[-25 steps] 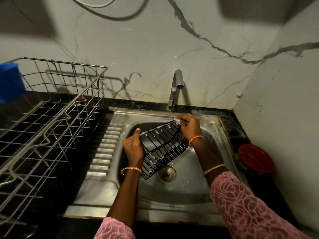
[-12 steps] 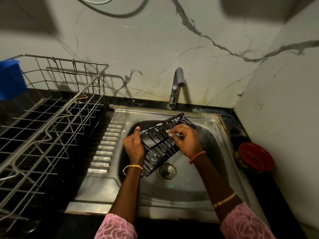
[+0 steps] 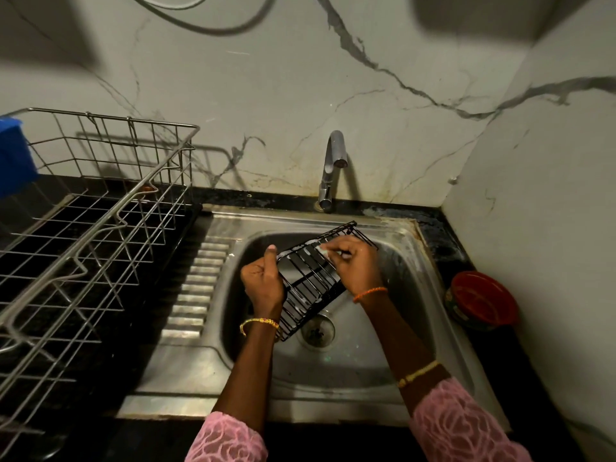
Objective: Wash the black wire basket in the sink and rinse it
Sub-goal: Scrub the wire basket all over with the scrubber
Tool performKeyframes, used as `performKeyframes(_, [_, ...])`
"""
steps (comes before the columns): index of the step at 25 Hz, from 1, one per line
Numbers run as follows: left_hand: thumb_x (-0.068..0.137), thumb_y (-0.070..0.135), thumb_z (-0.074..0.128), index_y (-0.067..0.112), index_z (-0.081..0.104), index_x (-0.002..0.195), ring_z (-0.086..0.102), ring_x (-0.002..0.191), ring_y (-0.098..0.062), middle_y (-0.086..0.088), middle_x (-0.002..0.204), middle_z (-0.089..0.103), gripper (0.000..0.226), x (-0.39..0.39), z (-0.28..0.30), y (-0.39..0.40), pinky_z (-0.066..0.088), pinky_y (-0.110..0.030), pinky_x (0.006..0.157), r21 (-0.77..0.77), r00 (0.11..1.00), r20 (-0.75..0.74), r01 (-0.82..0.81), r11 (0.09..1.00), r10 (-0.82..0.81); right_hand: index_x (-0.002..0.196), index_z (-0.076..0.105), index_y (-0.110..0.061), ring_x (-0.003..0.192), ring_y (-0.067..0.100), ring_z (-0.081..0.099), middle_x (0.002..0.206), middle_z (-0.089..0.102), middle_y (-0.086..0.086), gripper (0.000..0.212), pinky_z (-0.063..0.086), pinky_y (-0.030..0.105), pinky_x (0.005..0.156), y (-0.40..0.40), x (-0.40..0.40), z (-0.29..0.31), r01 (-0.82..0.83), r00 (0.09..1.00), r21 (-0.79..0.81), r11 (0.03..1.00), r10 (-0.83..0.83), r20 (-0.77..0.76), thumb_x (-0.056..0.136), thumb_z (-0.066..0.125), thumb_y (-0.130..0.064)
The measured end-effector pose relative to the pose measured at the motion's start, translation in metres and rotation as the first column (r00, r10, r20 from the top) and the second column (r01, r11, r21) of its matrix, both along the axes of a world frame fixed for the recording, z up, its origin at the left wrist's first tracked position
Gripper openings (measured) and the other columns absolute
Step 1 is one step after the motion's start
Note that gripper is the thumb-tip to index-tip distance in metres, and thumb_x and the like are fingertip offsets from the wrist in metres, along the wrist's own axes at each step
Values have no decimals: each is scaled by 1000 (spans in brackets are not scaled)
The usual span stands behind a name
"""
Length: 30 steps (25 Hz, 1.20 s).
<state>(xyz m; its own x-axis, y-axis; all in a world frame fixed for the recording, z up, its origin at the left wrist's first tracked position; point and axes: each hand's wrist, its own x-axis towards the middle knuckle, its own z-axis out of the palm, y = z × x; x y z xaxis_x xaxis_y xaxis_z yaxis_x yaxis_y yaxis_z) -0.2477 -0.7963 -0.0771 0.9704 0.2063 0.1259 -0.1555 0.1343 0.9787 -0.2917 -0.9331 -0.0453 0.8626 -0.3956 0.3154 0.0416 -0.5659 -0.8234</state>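
Note:
The black wire basket (image 3: 308,278) is held tilted above the steel sink (image 3: 350,371), with white soap foam on some of its wires. My left hand (image 3: 263,281) grips its left edge, thumb up along the rim. My right hand (image 3: 355,263) lies over the basket's upper part and pinches a small pale scrubbing pad (image 3: 325,250) against the wires. The far corner of the basket sticks out behind my right hand. The tap (image 3: 331,168) stands at the back of the sink; no water runs from it.
A large steel wire dish rack (image 3: 100,228) fills the black counter on the left, a blue object (image 3: 13,155) at its far edge. A red-lidded container (image 3: 483,300) sits on the counter right of the sink. The drain (image 3: 316,330) lies below the basket.
My right hand has slid with the pad from the basket's far top corner down onto its middle wires. The basket has turned a little in my left hand.

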Motion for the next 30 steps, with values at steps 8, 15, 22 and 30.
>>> performKeyframes(8, [81,36,54,19,32,37,20,44,-9,10,38,25,52,-1,-5,-3,19,-29,49,25,999,7,41,999,-41,94,68,1,88,7,60,95,64,5,16,48,7,78,9,-29,-11,74,985,34,997,-78,155,80,62,5])
performKeyframes(15, [83,33,53,20,31,40,22,44,-10,11,42,27,51,-2,-5,-5,20,-27,48,41,1000,22,16,999,-17,92,70,-6,89,5,59,93,61,-5,17,48,9,79,16,-13,-2,15,993,32,999,-19,116,80,63,4])
performKeyframes(22, [92,12,55,22,28,44,20,41,-3,14,38,25,56,-4,-8,-6,18,-27,50,1,1000,22,1,1000,-1,90,71,-5,89,13,62,94,63,2,17,53,16,79,10,-46,-21,98,988,21,995,-100,121,80,62,6])
performKeyframes(30, [84,32,51,21,30,39,20,40,-6,9,37,26,51,-6,-3,-9,18,-25,46,63,994,90,59,996,-65,91,70,-2,86,5,59,94,62,3,18,46,5,77,30,-9,-2,146,973,153,977,-170,156,79,61,9])
